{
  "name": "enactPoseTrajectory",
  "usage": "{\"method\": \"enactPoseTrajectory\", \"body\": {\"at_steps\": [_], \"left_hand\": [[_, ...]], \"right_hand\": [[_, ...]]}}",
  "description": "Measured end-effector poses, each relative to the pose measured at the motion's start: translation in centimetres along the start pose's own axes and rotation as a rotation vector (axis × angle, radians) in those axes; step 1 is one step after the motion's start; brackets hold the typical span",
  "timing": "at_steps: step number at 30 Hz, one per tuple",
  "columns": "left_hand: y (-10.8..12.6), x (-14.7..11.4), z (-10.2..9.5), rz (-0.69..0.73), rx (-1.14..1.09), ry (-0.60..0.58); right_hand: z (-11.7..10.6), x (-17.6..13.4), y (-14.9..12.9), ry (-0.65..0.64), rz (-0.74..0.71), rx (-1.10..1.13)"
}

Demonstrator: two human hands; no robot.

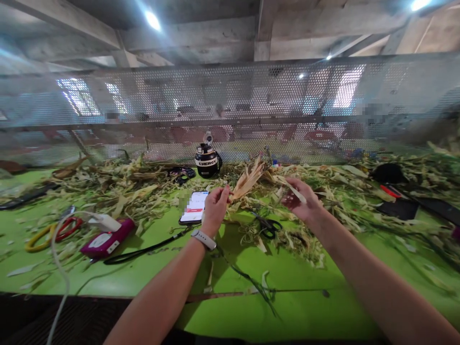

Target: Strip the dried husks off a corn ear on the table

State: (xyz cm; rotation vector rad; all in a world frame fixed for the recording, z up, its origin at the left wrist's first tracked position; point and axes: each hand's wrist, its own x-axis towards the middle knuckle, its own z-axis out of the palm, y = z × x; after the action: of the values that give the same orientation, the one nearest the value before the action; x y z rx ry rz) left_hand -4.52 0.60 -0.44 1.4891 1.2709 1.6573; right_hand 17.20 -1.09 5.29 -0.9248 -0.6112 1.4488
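left hand (pixel 215 207) pinches the husk bundle (pixel 247 179) at its base, long axis running to the upper right; right hand (pixel 300 199) pinches a strip (pixel 293 188) just beside it.

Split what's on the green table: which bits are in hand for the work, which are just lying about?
In hand:
left hand pinching a dried husk bundle
right hand holding a pale husk strip
loose husks strewn over the table

Lying about:
phone
black mug
scissors
pink power bank
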Motion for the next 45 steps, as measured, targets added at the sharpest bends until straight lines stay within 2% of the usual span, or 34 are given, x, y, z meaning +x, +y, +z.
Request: {"method": "enactPoseTrajectory", "body": {"at_steps": [6,14,16,18,21,23,25,29,31,33,36,39,42,45], "left_hand": [[0.0,-0.1,-0.1,0.005,0.057,-0.025],[-1.1,0.4,-0.2,-0.022,0.180,-0.004],[-1.5,0.6,-0.2,-0.012,0.306,-0.059],[-1.9,0.6,-0.2,-0.006,0.464,-0.170],[-2.1,0.4,-0.2,0.021,0.663,-0.309],[-1.8,0.2,-0.2,0.035,0.720,-0.343],[-1.4,0.1,-0.2,0.039,0.726,-0.357],[-0.9,-0.1,-0.2,0.047,0.690,-0.344],[-0.9,-0.2,-0.1,0.050,0.664,-0.319],[-1.0,-0.2,0.0,0.051,0.645,-0.299],[-1.1,-0.2,0.2,0.056,0.653,-0.293],[-1.0,-0.2,0.2,0.075,0.648,-0.304],[-0.8,-0.3,0.2,0.111,0.628,-0.302],[-0.5,-0.4,0.2,0.141,0.612,-0.261]], "right_hand": [[0.0,0.0,1.1,-0.062,0.100,-0.207],[0.1,-0.2,1.2,-0.048,0.133,-0.265],[0.2,-0.3,1.2,-0.049,0.145,-0.296],[0.2,-0.4,1.5,-0.066,0.132,-0.326],[0.2,-0.2,2.0,-0.147,0.095,-0.408],[0.1,0.0,2.4,-0.219,0.084,-0.593],[-0.2,0.3,2.5,-0.215,-0.033,-0.933],[-1.4,0.9,2.2,-0.040,-0.538,-1.670],[-2.0,1.1,2.0,-0.042,-0.583,-1.887],[-2.6,1.3,2.0,-0.099,-0.501,-1.992],[-3.0,1.6,2.0,-0.156,-0.419,-1.972],[-3.4,2.2,1.3,-0.088,-0.441,-1.883],[-3.6,2.8,0.2,0.025,-0.508,-1.573],[-3.7,3.0,-0.3,0.002,-0.497,-1.169]]}}
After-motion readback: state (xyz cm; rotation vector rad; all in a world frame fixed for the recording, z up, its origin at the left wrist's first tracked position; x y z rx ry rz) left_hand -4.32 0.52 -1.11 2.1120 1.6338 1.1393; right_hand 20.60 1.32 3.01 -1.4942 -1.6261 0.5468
